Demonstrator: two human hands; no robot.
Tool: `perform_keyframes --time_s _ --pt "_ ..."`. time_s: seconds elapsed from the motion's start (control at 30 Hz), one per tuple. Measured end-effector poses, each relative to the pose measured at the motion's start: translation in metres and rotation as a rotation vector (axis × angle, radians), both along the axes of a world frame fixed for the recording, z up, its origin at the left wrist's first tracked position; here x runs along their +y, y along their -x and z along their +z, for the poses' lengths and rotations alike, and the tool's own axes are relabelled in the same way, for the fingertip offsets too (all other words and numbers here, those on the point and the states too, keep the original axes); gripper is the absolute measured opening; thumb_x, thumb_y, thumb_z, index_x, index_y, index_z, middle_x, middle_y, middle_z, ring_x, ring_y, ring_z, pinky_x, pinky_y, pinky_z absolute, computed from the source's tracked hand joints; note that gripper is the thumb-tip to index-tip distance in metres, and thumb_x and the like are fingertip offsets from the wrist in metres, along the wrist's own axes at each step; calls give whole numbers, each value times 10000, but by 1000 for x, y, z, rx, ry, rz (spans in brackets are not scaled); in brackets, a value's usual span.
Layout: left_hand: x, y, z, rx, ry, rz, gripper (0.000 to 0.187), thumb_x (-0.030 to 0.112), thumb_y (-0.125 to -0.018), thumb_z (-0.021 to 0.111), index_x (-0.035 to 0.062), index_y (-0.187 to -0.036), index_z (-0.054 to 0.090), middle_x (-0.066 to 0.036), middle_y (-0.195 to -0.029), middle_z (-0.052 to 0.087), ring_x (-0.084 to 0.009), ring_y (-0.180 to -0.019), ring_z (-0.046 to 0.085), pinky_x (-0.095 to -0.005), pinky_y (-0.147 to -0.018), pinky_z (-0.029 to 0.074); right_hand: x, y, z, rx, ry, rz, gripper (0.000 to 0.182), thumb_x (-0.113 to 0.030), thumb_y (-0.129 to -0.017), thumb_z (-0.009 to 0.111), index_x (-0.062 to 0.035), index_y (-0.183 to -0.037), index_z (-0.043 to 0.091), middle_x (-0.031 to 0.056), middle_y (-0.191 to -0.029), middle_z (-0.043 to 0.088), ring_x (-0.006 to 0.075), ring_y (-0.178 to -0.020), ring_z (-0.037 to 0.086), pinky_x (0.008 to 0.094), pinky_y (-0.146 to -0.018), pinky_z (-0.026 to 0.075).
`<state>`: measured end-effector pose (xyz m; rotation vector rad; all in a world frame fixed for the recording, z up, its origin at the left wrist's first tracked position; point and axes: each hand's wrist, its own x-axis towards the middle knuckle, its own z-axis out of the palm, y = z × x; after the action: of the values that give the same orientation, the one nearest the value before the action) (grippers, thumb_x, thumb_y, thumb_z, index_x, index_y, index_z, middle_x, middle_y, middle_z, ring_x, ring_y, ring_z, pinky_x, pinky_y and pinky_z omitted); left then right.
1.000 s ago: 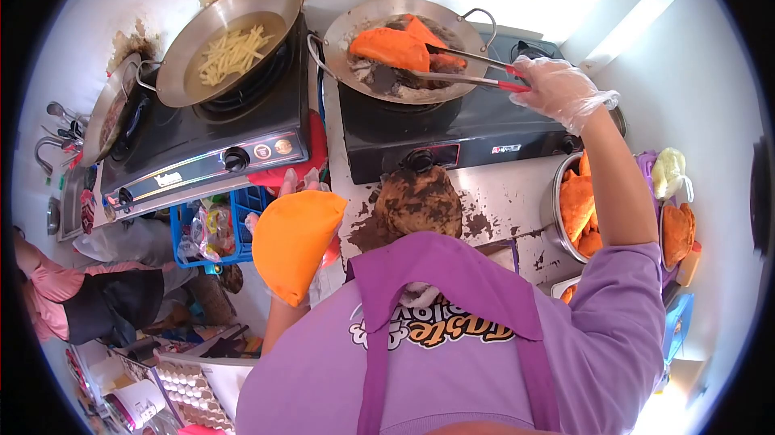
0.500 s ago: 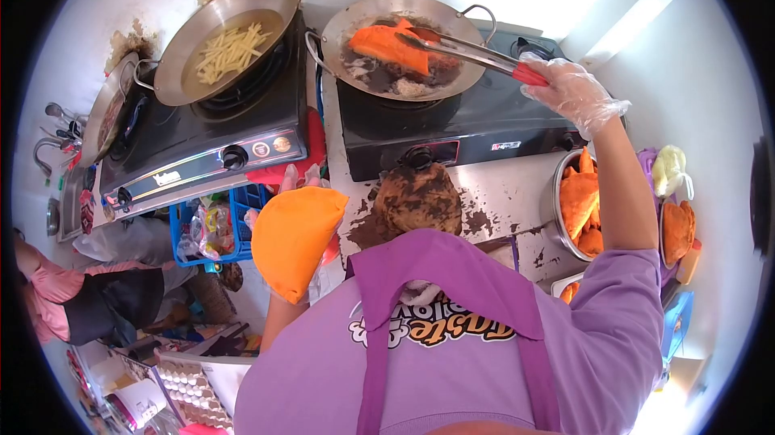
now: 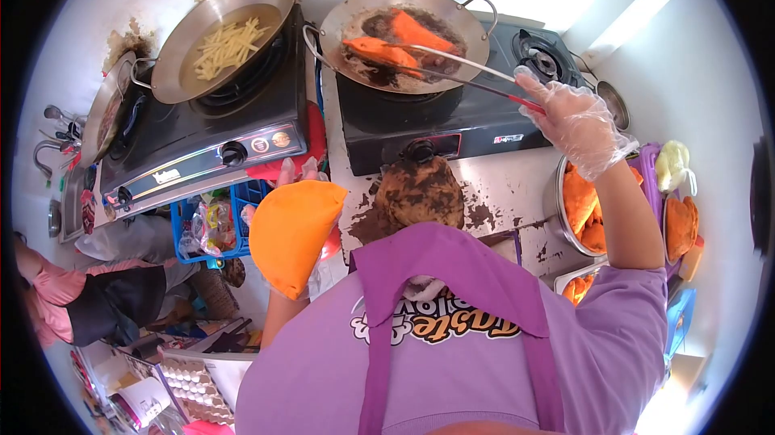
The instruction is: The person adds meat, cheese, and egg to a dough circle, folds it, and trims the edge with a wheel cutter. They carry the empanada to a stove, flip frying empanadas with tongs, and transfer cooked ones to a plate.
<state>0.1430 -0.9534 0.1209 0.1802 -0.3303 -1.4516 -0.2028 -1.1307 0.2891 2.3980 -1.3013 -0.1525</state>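
Observation:
My right hand [image 3: 575, 116], in a clear plastic glove, is closed on red-handled metal tongs [image 3: 476, 72]. The tongs' tips reach into the right pan [image 3: 339, 23], at an orange folded piece [image 3: 379, 52] in dark bubbling oil. Another orange piece [image 3: 424, 31] lies just behind it. My left hand [image 3: 299, 172], gloved too, holds a large orange half-round piece [image 3: 292, 233] low, left of my chest; most of its fingers are hidden behind the piece.
Pale strips [image 3: 228, 48] sit in oil in the left pan [image 3: 171, 52]. A pot [image 3: 559, 201] of orange pieces stands at the right. A blue basket [image 3: 187, 256] holds wrapped packets. Another person [image 3: 105, 298] is at the lower left.
The tongs have shifted left and lower in the pan, and a second orange piece now shows apart from the first. My right hand has moved slightly downward. My left hand still holds its piece.

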Motion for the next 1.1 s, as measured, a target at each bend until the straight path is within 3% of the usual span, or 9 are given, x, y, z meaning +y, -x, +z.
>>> perform_keyframes --time_s 0.23,0.5,0.63,0.7,0.77,0.83,0.87,0.97,1.1 --pt "0 -1 -10 1 78 3 904 698 -872 387 115 -1520 147 -173 -1547 201 -319 -1367 307 -523 -1094 296 7 -8 -3 -2 0 119 456 -262 -901 590 -244 -1333 446 71 -818 617 256 -724 651 389 -606 520" --pt "5 -1 -1 -24 58 29 867 667 -891 382 107 -1516 166 -180 -1533 229 -322 -1364 318 -520 -1100 296 -7 -5 18 -126 -229 -49 481 -332 -886 607 -194 -1324 466 157 -929 638 360 -895 629 469 -773 507" --pt "2 0 1 -11 46 -26 844 646 -900 391 105 -1513 182 -190 -1529 230 -326 -1354 336 -512 -1113 277 -3 12 12 -266 -194 -79 525 -348 -885 606 -174 -1353 443 170 -930 645 385 -915 615 461 -819 487" --pt "-6 6 11 -2 94 -74 850 643 -898 401 98 -1512 181 -199 -1522 244 -337 -1349 347 -506 -1111 282 -10 28 -13 -318 -140 -105 510 -336 -889 609 -147 -1340 465 154 -847 641 347 -902 626 436 -842 480" --pt "-7 8 5 -59 -25 -40 873 666 -882 406 121 -1518 159 -191 -1527 246 -344 -1362 335 -528 -1086 313 -12 40 -30 -811 -611 -251 452 -333 -912 594 -119 -1302 517 83 -727 598 215 -690 609 339 -631 501" --pt "-15 8 4 43 -43 -120 911 726 -847 371 170 -1526 127 -161 -1561 157 -366 -1388 262 -652 -1005 349 2 53 -20 -1292 -1199 -540 282 -288 -919 620 -95 -1121 581 -19 -681 520 4 -502 422 178 -386 308" --pt "-20 9 3 42 -45 -159 911 726 -847 371 170 -1526 127 -161 -1561 157 -366 -1388 262 -652 -1005 349 12 56 -16 -1329 -1186 -582 256 -337 -917 616 -98 -1003 580 -22 -646 492 2 -452 375 176 -356 272" --pt "-33 9 0 -25 -63 -264 874 710 -850 354 209 -1529 127 -159 -1558 180 -376 -1386 271 -664 -1000 334 45 89 -12 -1504 -1199 -600 295 -399 -917 594 -107 -948 560 -44 -629 466 0 -458 371 185 -360 248" --pt "-63 20 -15 -24 100 -440 861 726 -848 308 215 -1525 159 -146 -1546 236 -378 -1395 271 -646 -1015 317 103 114 -1 -1714 -1011 -577 381 -423 -924 580 -64 -1050 596 -26 -632 470 2 -453 365 165 -361 264"
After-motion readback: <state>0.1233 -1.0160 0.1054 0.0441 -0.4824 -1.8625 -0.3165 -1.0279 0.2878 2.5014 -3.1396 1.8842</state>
